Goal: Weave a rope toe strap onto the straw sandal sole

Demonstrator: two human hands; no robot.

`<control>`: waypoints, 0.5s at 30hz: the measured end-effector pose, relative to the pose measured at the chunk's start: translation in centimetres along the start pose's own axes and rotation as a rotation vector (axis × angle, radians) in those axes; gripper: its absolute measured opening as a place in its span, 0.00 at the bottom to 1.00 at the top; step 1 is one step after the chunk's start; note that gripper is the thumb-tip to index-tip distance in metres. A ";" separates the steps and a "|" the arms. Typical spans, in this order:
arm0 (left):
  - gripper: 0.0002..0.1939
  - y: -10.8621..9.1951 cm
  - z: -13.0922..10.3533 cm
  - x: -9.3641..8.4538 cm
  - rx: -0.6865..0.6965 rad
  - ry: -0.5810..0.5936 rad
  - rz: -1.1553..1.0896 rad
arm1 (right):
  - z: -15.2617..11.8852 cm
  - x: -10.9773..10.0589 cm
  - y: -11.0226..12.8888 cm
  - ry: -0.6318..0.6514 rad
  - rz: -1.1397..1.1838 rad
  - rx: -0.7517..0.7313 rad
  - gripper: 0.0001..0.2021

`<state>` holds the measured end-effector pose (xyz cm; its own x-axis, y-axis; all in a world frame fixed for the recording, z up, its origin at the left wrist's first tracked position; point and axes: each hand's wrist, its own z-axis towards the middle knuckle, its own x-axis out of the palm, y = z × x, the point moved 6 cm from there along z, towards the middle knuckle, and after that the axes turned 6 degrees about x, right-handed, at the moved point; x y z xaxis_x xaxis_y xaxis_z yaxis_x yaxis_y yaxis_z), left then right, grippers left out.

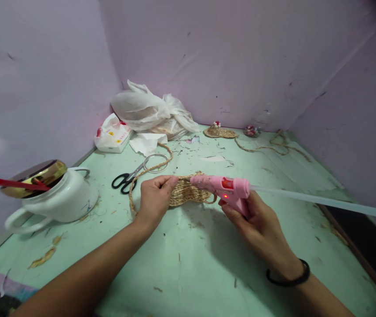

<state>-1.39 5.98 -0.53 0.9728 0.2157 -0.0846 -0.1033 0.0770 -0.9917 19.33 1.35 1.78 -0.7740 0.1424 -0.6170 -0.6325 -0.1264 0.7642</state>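
Note:
My left hand [155, 198] is closed on the left end of a sole-shaped piece of coiled straw rope [188, 192], held up over the table. My right hand [257, 224] grips a pink hot glue gun [230, 189] by its handle. The gun's red light is lit, and a long clear glue stick [323, 204] sticks out of its back. Its nozzle points left, at the upper edge of the straw piece; whether it touches is hard to see. From the left hand a loose length of braided rope [169, 154] curves back across the table.
Black-handled scissors [126, 179] lie beside the rope. At left stands a white pot [62, 198] holding a gold lid and a red stick. Behind are a tissue pack [113, 136], a tied plastic bag [155, 110] and a finished-looking straw slipper [220, 132] with beads.

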 end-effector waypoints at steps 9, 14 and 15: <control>0.09 -0.6 0.1 -0.4 0.032 -0.044 0.071 | 0.1 -0.1 -0.4 0.002 0.025 0.009 0.09; 0.10 -0.4 0.1 -0.5 0.022 -0.037 0.088 | 0.0 -0.1 -0.5 -0.002 0.039 0.002 0.06; 0.10 -0.3 0.1 -0.5 0.018 -0.032 0.083 | 0.0 -0.1 -0.5 -0.008 0.042 0.003 0.06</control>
<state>-1.83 5.96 -0.15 0.9536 0.2534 -0.1625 -0.1870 0.0756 -0.9795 19.76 1.40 1.45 -0.7998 0.1447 -0.5826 -0.5990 -0.1300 0.7901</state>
